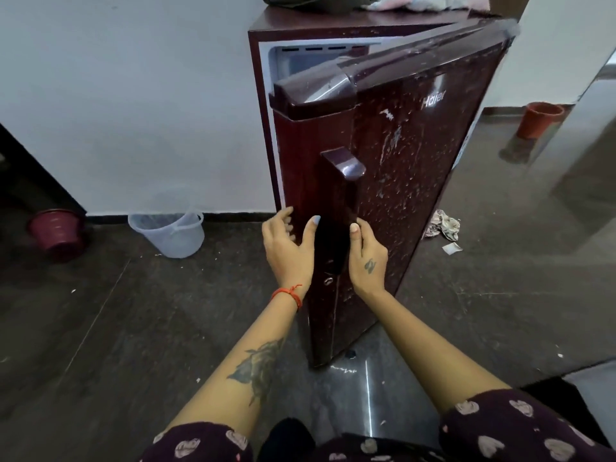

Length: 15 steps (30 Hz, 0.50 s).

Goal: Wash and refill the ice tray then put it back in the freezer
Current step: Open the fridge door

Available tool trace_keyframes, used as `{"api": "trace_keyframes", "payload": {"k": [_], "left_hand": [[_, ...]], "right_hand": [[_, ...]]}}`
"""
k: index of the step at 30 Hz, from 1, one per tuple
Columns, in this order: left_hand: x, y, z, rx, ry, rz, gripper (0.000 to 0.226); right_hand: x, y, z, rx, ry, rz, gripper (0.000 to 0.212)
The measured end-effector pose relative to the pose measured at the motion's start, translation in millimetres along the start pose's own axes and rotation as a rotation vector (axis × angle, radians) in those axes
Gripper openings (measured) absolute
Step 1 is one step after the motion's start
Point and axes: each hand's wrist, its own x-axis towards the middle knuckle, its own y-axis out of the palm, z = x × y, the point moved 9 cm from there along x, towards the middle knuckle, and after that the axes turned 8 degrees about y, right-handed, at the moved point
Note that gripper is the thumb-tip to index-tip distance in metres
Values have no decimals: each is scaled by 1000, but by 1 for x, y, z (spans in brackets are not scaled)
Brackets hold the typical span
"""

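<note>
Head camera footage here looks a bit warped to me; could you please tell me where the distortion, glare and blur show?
Head view: wide-angle bending tilts the fridge door and curves the wall edges; ceiling light glares on its top trim and streaks the polished floor; the frame's corners go soft, so the orange pot looks smeared; both hands stay fairly sharp.

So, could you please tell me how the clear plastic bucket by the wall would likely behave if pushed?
The clear plastic bucket looks thin-walled and holds nothing visible, so it is probably light. On the smooth dark floor it would likely slide; a push near its rim might tip it.
</note>
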Motion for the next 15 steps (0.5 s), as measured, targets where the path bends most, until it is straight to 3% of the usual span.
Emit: {"api": "trace_keyframes", "payload": {"k": [5,10,15], "left_hand": [[-13,20,-32,-28,81,163,73],[-42,32,-43,-173,51,262,67],[-67,35,-57,-245,86,289,59]], "right_hand": [[-21,-40,-14,-6,33,-102,38],[-44,-75,-29,14,115,-204,60],[-72,-109,-33,12,165,-348,47]]}}
